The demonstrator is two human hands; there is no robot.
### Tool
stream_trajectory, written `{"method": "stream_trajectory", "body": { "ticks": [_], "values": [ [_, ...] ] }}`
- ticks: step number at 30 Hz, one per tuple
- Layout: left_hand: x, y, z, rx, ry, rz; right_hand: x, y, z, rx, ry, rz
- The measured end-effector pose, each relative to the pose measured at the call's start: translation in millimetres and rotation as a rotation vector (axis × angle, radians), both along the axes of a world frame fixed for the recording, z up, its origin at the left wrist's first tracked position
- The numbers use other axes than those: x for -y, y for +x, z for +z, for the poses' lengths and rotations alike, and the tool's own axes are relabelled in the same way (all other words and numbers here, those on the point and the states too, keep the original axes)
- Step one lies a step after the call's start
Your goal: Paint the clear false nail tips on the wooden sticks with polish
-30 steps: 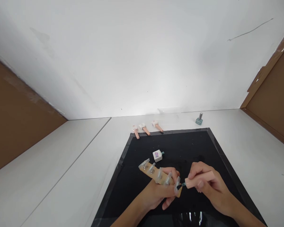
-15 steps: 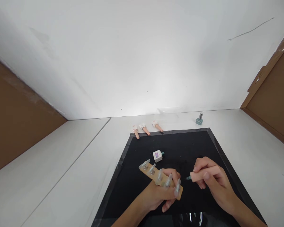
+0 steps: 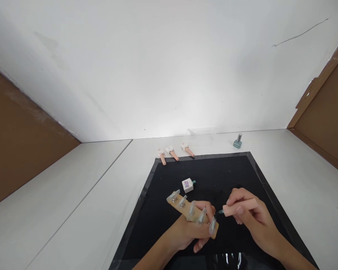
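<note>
My left hand (image 3: 190, 230) is closed around a tan nail display stand (image 3: 188, 207), held tilted over the black mat. Several clear false nails stand on it in a row; the nearest nail (image 3: 212, 226) is at its lower right end. My right hand (image 3: 252, 217) pinches a nail polish brush (image 3: 239, 207) by its pink cap. The dark bristles are at the tip of that nearest nail; whether they touch it I cannot tell. Behind the stand, an uncapped white polish bottle (image 3: 187, 185) with a teal neck lies on its side.
Three white bottles with pink caps lie along the mat's back edge, among them a right-hand bottle (image 3: 187, 149). A teal polish bottle (image 3: 237, 141) with a silver cap stands at the back right. Cardboard panels (image 3: 326, 101) flank the white table, and a white wall rises behind.
The brush moved away from the end nail to the right, then came back left to the nail's tip. My left hand and the stand have barely shifted.
</note>
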State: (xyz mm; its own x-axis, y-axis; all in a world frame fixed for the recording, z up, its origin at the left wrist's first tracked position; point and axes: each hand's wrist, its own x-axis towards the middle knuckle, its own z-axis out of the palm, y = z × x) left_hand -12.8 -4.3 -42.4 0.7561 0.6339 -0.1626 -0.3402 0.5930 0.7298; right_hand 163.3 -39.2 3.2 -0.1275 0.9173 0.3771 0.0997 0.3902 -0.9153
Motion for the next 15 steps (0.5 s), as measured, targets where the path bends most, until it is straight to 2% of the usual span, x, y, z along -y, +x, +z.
{"method": "stream_trajectory", "body": {
  "ticks": [3,6,8,15],
  "values": [
    [-0.9,-0.9,-0.9,-0.001,0.002,0.0,-1.2,-0.3,1.1,-0.03,0.034,0.035],
    [-2.1,0.2,1.2,0.007,0.004,0.003,-1.3,0.4,3.7,-0.004,0.009,0.152],
    [-2.2,1.4,3.4,0.017,0.001,0.006,-0.3,1.2,4.0,0.028,-0.02,0.179],
    [-1.0,0.1,2.9,0.029,0.009,-0.005,0.9,2.2,-1.7,-0.001,0.003,0.058]
  ]
}}
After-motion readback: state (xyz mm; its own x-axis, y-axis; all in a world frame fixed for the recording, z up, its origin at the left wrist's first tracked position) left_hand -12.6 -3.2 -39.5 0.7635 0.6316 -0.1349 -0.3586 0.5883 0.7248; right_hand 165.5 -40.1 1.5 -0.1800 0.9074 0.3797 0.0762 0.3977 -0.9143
